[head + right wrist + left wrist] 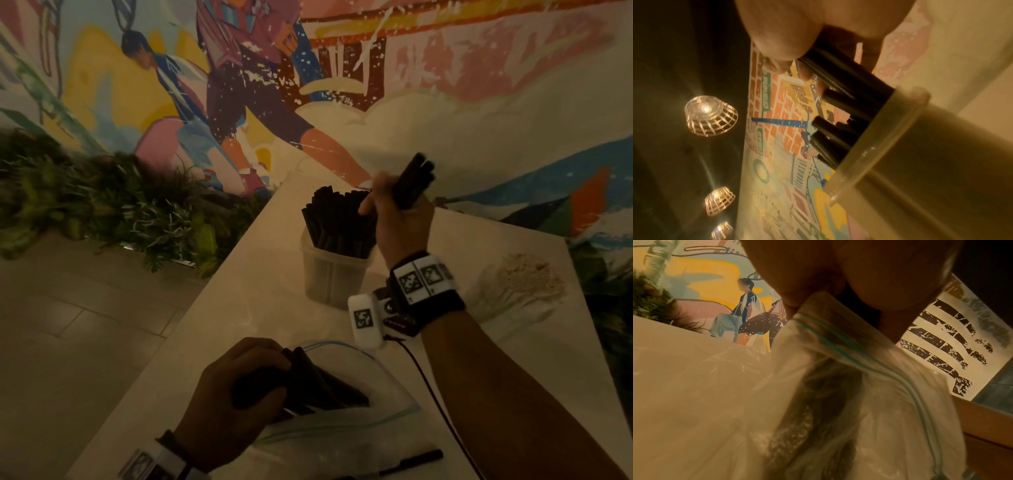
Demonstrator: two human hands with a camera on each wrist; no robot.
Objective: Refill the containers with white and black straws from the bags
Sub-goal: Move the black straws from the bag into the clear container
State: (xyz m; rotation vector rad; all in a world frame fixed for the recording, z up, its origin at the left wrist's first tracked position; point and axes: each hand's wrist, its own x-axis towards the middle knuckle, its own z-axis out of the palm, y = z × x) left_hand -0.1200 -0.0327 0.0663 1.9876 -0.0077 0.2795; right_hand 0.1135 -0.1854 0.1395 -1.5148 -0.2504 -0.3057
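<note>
My right hand (387, 202) grips a bundle of black straws (412, 181) tilted over the translucent container (329, 277), which stands on the white table full of upright black straws (339, 219). In the right wrist view the gripped straws (840, 74) reach down into the container's rim (898, 123). Near the table's front, my left hand (260, 370) holds the mouth end of a clear zip bag (383, 387) with black straws (329, 383) inside. In the left wrist view, fingers (797, 288) pinch the bag (838, 353) by its blue zip seal.
White straws in clear plastic (524, 277) lie at the table's right. A loose black straw (411, 460) lies near the front edge. The table's left edge (219, 274) drops to a tiled floor with plants (120, 205). A painted mural wall stands behind.
</note>
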